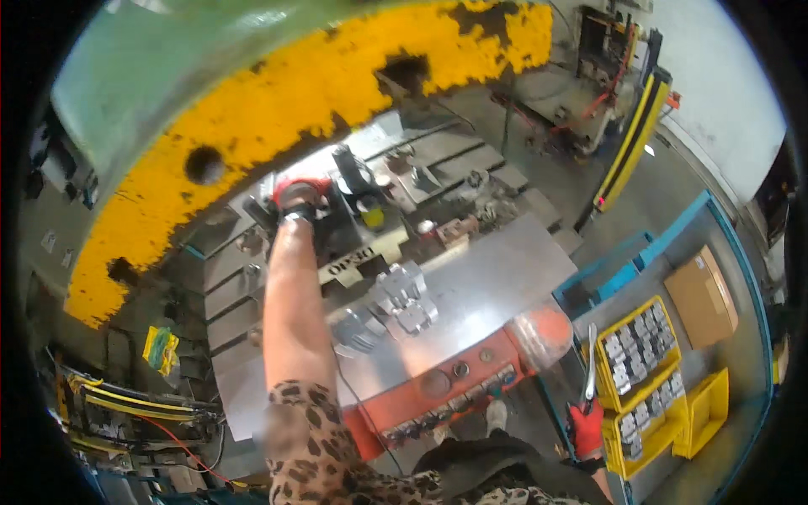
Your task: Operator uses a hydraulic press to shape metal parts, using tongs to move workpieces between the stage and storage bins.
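Observation:
My left hand point(300, 190), in a red glove with a dark band at the wrist, reaches far forward into the press, beside the dark die block. Its fingers are mostly hidden by the back of the hand. A black cylindrical post point(350, 167) stands just right of it, with a small yellow piece point(370, 214) nearer me. Low on the right, my right hand point(587, 427), also red-gloved, is closed round long silver tongs point(591, 370) pointing away from me. Between my arms, grey metal castings point(404, 296) lie on the shiny metal plate point(497, 278).
A worn yellow press beam point(311, 84) spans above the bed. At right, a blue-framed cart point(741, 252) holds yellow bins point(703, 421), some with rows of metal castings, and a cardboard box point(703, 295). An orange control panel point(454, 383) with buttons fronts the plate.

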The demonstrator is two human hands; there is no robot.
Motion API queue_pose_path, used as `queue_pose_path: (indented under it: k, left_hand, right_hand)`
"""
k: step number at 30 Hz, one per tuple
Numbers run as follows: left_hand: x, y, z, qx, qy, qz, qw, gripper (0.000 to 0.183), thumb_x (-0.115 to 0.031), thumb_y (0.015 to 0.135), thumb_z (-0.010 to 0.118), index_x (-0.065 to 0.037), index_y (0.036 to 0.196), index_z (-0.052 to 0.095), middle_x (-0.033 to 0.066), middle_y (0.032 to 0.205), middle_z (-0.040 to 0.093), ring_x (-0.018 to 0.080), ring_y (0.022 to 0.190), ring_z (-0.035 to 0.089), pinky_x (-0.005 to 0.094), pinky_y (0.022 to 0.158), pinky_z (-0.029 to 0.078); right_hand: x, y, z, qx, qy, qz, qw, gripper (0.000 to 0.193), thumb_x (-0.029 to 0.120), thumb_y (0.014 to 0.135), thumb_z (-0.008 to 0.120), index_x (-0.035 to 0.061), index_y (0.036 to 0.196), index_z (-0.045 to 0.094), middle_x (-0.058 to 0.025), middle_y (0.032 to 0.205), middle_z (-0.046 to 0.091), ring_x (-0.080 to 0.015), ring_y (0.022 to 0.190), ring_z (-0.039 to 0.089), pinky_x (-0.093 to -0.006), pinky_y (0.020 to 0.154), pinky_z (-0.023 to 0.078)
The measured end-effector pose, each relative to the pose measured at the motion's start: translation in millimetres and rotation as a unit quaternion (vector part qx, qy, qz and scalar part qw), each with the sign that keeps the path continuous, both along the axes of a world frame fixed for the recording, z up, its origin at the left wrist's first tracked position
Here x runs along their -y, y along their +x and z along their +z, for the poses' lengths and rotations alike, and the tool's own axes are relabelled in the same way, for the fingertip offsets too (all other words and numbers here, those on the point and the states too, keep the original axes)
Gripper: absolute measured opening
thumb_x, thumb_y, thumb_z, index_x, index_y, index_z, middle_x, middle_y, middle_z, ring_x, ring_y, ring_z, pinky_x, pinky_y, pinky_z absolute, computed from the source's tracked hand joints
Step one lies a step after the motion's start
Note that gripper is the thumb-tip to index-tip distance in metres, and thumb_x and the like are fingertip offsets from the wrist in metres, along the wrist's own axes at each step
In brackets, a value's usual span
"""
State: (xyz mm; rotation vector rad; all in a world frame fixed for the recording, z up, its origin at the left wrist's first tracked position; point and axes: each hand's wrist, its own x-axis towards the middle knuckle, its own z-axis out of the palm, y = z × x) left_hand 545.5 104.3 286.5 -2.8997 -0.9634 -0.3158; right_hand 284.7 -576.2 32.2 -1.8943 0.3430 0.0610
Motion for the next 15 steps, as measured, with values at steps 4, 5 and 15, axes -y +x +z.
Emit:
queue_pose_path:
  k: [4,5,15]
  left_hand:
    - [7,-9,14,0.051,-0.019,0.073,0.996,0.063,-0.064,0.075,0.068,-0.008,0.102,0.076,0.0155,0.113,0.072,0.0329,0.106,0.068,0.0413,0.09,0.052]
    - [9,-17,26,0.006,-0.064,0.066,0.996,0.071,-0.066,0.074,0.066,-0.008,0.116,0.072,0.017,0.122,0.068,0.0314,0.114,0.066,0.0422,0.093,0.052]
    - [67,-227,7,-0.029,-0.137,0.117,0.983,0.074,-0.07,0.076,0.067,-0.002,0.103,0.071,0.0249,0.112,0.068,0.0395,0.107,0.064,0.0462,0.089,0.05]
  right_hand:
    - [-46,13,83,0.009,-0.019,0.132,0.991,0.036,0.016,0.082,0.074,0.0022,0.111,0.059,-0.003,0.071,0.052,-0.0172,0.062,0.051,-0.034,0.059,0.043]
    - [-60,23,102,0.056,-0.075,0.184,0.979,0.038,0.017,0.082,0.074,0.0021,0.114,0.059,-0.0076,0.075,0.057,-0.0227,0.067,0.055,-0.0366,0.062,0.045]
    - [-188,103,130,0.197,-0.167,0.499,0.827,0.047,0.028,0.086,0.067,0.0073,0.127,0.058,-0.0182,0.093,0.068,-0.0394,0.087,0.065,-0.0489,0.075,0.052]
